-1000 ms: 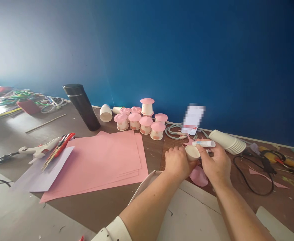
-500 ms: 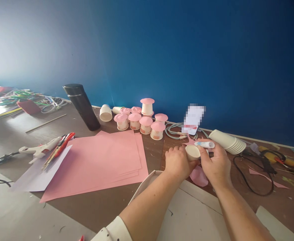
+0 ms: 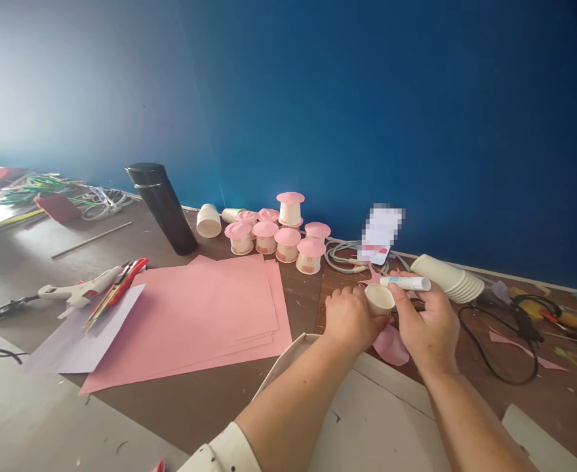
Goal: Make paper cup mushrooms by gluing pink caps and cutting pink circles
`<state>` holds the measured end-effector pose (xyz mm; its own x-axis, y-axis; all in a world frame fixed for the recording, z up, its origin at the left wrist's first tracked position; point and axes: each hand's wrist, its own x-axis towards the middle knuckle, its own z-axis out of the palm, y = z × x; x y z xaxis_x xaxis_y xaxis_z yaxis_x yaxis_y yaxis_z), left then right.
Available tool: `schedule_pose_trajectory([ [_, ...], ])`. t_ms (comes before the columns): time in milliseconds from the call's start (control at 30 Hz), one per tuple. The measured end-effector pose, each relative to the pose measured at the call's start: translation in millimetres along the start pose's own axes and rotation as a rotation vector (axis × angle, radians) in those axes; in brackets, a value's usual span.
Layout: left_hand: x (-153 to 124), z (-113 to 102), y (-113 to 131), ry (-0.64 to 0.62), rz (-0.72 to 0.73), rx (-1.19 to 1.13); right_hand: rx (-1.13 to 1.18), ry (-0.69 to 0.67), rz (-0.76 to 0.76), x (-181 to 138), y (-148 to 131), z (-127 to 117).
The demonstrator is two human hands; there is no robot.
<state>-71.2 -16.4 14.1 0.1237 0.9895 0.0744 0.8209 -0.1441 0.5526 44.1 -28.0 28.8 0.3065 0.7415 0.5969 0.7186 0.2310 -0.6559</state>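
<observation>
My left hand [image 3: 350, 319] is wrapped round a small white paper cup [image 3: 380, 300], its round end facing me. In my right hand [image 3: 431, 328] is a white glue stick [image 3: 406, 283], held sideways between thumb and fingers. Its left end is at the cup's upper rim; whether they touch I cannot tell. Below the cup a pink paper circle [image 3: 391, 345] lies partly behind my right hand. Several small cup houses [image 3: 311, 255] with pink round roofs stand by the wall, one stacked on top.
Pink paper sheets [image 3: 195, 314] lie left, with a red utility knife [image 3: 116, 295] and glue gun [image 3: 82, 288] beside them. A black flask [image 3: 163, 210] stands behind. A phone [image 3: 381, 233] leans on the wall near stacked paper cups [image 3: 448, 278] and a black cable [image 3: 497, 373].
My right hand has shifted slightly right with the glue stick, which now lies more level and shows more of its length. My left hand keeps the cup nearly still.
</observation>
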Motion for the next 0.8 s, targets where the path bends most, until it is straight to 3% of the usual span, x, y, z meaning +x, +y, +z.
schedule_pose_trajectory([
  [600, 0.2, 3.2, -1.2, 0.017, 0.013, -0.024, -0.074, -0.065, -0.105, 0.4, 8.0, 7.5],
  [800, -0.8, 0.6, -0.8, 0.008, 0.015, -0.022, 0.023, -0.024, -0.008, -1.6, -1.0, 0.0],
])
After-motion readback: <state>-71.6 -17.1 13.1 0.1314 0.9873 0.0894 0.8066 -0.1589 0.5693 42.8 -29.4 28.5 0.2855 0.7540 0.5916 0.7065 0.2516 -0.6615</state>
